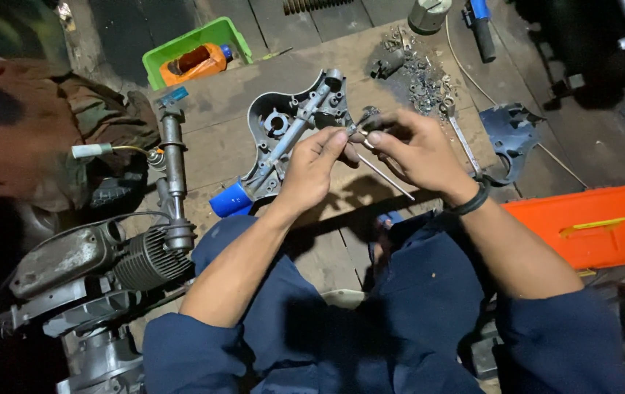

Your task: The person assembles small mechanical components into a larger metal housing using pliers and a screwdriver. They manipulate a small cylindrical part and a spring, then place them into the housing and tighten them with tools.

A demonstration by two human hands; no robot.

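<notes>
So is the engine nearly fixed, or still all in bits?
Still in bits. The grey engine cover is off and lies on the wooden board. Left hand and right hand together hold a small metal part. The engine and loose small parts wait alongside.

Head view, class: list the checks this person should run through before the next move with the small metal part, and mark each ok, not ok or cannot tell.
1. Small metal part pinched by both hands: ok; left hand and right hand meet on it.
2. Thin metal rod under control: cannot tell; it runs below the hands.
3. Grey engine cover lying flat on the wooden board: ok.
4. Loose bits pile apart from the hands: ok.
5. Orange toolbox shut: ok.
</notes>
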